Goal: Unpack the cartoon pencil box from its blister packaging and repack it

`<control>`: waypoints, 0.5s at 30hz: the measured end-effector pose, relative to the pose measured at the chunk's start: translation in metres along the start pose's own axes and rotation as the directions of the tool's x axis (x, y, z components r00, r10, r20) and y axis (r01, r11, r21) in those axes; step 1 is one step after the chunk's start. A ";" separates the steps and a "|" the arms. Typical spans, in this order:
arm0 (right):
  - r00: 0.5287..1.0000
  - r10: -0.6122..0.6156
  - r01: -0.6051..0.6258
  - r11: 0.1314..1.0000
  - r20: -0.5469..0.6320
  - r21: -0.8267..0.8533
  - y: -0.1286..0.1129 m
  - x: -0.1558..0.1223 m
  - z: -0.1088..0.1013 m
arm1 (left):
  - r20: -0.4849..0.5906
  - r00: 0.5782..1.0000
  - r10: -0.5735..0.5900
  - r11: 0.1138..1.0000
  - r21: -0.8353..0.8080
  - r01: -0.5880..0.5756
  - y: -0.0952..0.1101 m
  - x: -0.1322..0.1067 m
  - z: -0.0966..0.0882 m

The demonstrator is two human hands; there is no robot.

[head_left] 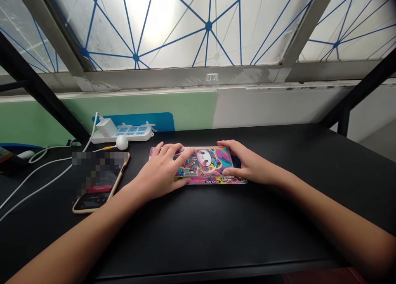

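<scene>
A glossy rectangular pencil box [207, 162] (bright cartoon print) lies on the matte black surface [216, 226]; left hand [161, 172] rests with fingers [182, 154] spread flat on it, right hand [250, 166] fingers [227, 143] clasp its end.

The left forearm [93, 230] and the right forearm [334, 222] are shown bare, uncovered to the frame's edge. The left hand [161, 170] and the right hand [247, 166] are likewise bare, with slender fingers seen

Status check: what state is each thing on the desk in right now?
pencil box, closed, flat on the table
left hand, open, fingers resting on the box
right hand, gripping the box's right end
phone, face up, screen on
power strip, white charger plugged in
</scene>
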State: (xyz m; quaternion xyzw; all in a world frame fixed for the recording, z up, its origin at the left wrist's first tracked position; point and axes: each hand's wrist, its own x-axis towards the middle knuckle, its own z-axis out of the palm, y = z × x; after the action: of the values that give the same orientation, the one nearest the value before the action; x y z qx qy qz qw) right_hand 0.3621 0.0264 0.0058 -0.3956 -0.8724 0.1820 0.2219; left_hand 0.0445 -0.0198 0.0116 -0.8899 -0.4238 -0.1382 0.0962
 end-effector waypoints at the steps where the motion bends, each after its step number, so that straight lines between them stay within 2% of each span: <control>1: 1.000 0.001 -0.001 1.000 -0.017 0.002 -0.001 0.000 0.001 | -0.022 1.000 0.006 1.000 0.017 -0.005 0.002 0.000 0.000; 8: 0.990 0.016 -0.019 1.000 -0.141 -0.018 -0.011 0.002 -0.006 | -0.098 0.995 0.026 0.998 0.055 -0.020 0.010 0.003 -0.001; 11: 0.986 -0.046 0.042 0.999 -0.162 -0.025 -0.013 0.003 -0.010 | -0.132 0.991 -0.008 0.999 0.032 0.012 0.000 0.004 -0.006; 15: 0.969 -0.117 0.108 0.993 -0.216 -0.052 -0.015 0.001 -0.014 | -0.206 0.968 -0.146 0.989 -0.004 0.148 -0.021 0.003 -0.012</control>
State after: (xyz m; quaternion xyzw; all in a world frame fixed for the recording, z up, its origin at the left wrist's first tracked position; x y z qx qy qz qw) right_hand 0.3596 0.0203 0.0249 -0.3676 -0.8671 0.1070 0.3186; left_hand 0.0275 -0.0080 0.0252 -0.8365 -0.4771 -0.2338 0.1339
